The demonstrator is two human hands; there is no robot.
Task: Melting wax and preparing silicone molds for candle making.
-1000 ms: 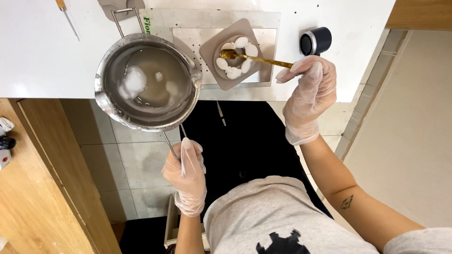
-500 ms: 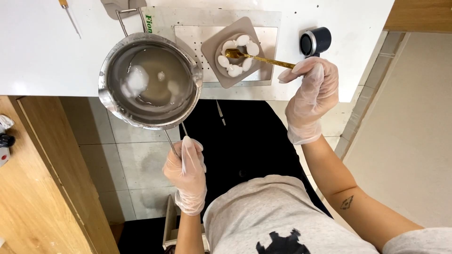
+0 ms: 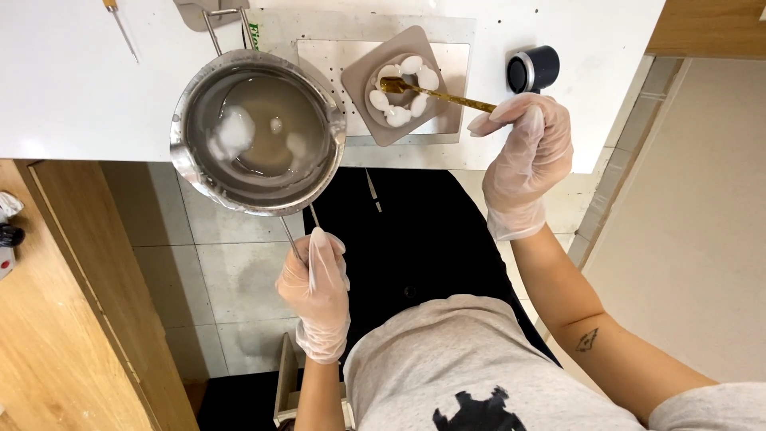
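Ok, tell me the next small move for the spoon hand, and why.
Probably lift the gold spoon out of the small cup with one white chunk. The right hand holds the spoon's handle, and its bowl sits among the white chunks in the cup. The left hand holds the metal pot by its handle beside the cup, with a few pieces already inside.

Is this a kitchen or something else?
It looks like a kitchen or a small craft bench: a white counter, a metal pot of cloudy liquid held by its handle, and a gold spoon over white lumps in a small mould.
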